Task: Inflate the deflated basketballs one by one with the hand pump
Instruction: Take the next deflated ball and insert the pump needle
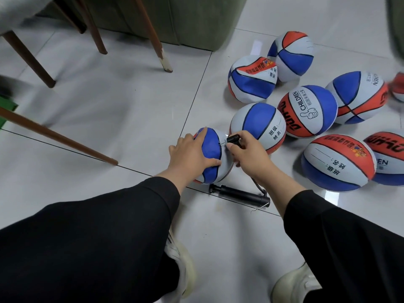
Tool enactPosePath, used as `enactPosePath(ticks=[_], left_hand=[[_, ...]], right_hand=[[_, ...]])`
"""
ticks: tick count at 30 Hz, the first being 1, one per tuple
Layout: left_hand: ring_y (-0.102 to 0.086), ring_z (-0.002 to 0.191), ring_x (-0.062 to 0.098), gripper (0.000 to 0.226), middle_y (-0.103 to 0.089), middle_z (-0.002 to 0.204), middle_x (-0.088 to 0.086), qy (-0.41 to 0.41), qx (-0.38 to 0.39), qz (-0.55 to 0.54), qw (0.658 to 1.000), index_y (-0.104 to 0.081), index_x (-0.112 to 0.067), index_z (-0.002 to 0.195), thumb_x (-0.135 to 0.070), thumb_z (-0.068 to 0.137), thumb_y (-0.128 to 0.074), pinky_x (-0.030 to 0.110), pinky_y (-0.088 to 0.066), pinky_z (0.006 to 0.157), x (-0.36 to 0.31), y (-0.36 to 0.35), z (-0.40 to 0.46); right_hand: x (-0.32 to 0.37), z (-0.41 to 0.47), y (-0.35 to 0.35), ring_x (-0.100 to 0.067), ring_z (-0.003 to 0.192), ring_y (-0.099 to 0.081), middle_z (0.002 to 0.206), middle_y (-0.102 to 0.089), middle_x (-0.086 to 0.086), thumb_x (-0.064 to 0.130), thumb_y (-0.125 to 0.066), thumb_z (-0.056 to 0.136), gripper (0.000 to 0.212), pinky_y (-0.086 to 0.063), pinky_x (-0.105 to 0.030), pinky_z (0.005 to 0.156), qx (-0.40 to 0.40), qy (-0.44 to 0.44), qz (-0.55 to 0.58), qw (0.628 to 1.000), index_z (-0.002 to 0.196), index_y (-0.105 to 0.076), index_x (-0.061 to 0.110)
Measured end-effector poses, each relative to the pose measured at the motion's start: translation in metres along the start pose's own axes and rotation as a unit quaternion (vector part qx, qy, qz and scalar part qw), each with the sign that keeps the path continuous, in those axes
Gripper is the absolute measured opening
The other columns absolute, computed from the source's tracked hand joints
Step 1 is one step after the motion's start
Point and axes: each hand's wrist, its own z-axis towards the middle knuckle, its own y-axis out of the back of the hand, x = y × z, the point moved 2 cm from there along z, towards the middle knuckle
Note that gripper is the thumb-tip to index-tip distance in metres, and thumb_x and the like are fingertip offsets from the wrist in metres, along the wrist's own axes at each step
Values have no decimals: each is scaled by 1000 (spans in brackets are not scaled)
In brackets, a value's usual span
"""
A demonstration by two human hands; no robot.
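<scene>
A blue, white and orange basketball (213, 147) sits on the tiled floor just in front of me. My left hand (192, 155) lies on its top with fingers spread over the blue panel. My right hand (248, 150) pinches the black nozzle (232, 139) of the pump hose, whose thin needle touches the ball's seam. The black hand pump (239, 194) lies flat on the floor below the ball, between my forearms, and its hose runs up under my right wrist.
Several more basketballs (308, 110) lie clustered to the right and behind, some dented (252, 78). Wooden chair legs (160, 49) and a green sofa base (175, 18) stand at the back left. My white shoes (293, 283) are at the bottom.
</scene>
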Motion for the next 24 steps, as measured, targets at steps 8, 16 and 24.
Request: enactPosePath(ticks=[8,16,24], left_hand=[[-45,127,29,106,-46,136,4,10,12,-56,998,-17,-44,161,-76,76,-71,46,-40,103,-4,-6,12],[-44,131,28,105,-40,143,2,19,16,-110,994,-19,-47,159,-71,75,-75,47,-39,107,-4,-11,17],[-44,133,28,105,-39,149,0,9,23,-111,994,-19,-48,159,-69,74,-77,45,-39,107,-2,-9,21]], right_hand=[[-4,13,1,-15,91,-64,99,-68,4,29,-61,101,15,-52,-30,82,-18,19,-38,999,114,-57,23],[-7,23,6,-19,89,-63,97,-66,5,33,-58,102,15,-53,-34,80,-20,22,-86,996,114,-54,26],[1,24,11,-21,86,-61,93,-66,3,32,-56,102,13,-44,-32,73,-2,38,-147,988,111,-53,23]])
